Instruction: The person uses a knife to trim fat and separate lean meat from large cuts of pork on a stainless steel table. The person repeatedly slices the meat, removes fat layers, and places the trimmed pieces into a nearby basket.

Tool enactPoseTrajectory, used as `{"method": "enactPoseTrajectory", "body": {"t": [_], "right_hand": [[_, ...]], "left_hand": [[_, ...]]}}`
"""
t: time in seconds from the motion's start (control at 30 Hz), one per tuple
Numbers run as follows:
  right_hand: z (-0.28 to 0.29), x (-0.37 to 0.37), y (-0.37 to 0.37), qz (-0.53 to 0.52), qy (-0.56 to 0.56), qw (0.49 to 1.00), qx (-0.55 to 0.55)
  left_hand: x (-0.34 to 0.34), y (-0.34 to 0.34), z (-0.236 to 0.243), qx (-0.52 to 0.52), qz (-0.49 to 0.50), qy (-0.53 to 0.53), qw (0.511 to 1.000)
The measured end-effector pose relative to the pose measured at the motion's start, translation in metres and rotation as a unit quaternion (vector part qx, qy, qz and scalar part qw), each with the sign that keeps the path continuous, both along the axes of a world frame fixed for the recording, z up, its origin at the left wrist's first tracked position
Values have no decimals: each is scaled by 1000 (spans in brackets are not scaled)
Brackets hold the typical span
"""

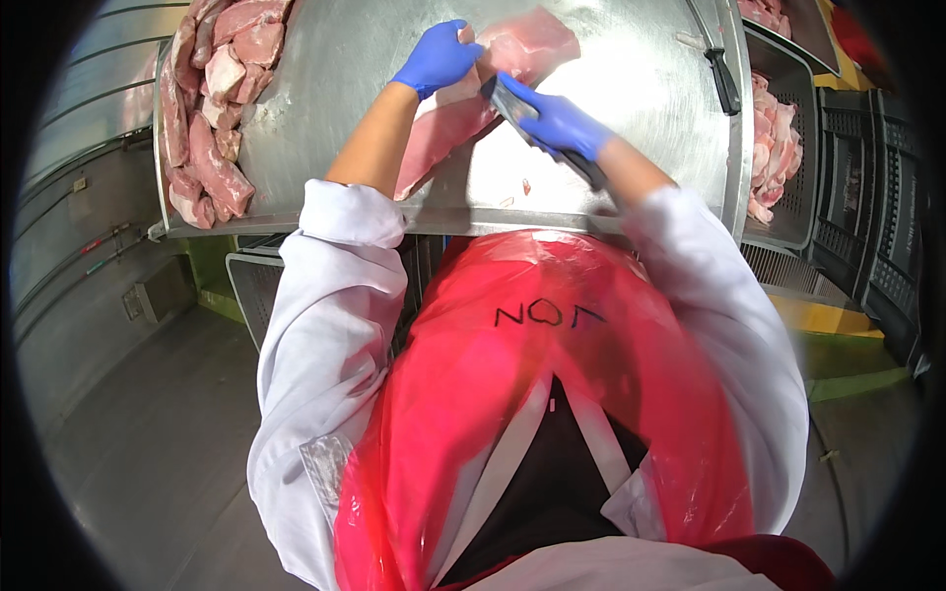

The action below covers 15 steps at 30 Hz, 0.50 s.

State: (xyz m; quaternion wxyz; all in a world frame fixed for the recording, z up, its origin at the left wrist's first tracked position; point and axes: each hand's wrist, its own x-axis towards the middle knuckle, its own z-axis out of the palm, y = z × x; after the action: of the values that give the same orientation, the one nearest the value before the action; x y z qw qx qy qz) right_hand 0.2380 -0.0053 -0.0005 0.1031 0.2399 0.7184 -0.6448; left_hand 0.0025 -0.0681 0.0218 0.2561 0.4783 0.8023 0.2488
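Observation:
A long pale-pink slab of raw meat [532,44] lies slantwise across the steel work table [345,59]. My left hand [437,61], in a blue glove, is closed on the slab's left edge, where a bit of meat shows by the fingers. In my right hand [564,124], also gloved in blue, is a knife [510,104]; its dark handle sticks out below the palm. The blade slants up and left, its tip against the middle of the slab. How deep the tip sits is hidden. Small meat scraps [526,185] lie near the table's front edge.
Many cut meat pieces [219,163] are heaped along the table's left side. At the upper right, a black-handled tool [724,84] rests by the rim. Beyond it stand a grey bin [803,212] holding pale meat pieces [776,148] and stacked black crates [847,167].

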Motion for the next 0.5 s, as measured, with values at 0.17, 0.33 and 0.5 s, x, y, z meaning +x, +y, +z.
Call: {"method": "enactPoseTrajectory", "body": {"t": [0.17,0.33,0.5], "right_hand": [[28,2,-13,28,-45,999,13],[3,-8,-29,2,-24,999,-37],[0,-23,-53,-19,9,1000,1]], "left_hand": [[-17,-6,28,-30,8,-79,996],[-20,-17,29,11,7,-106,994],[-45,-21,43,7,11,-102,995]]}}
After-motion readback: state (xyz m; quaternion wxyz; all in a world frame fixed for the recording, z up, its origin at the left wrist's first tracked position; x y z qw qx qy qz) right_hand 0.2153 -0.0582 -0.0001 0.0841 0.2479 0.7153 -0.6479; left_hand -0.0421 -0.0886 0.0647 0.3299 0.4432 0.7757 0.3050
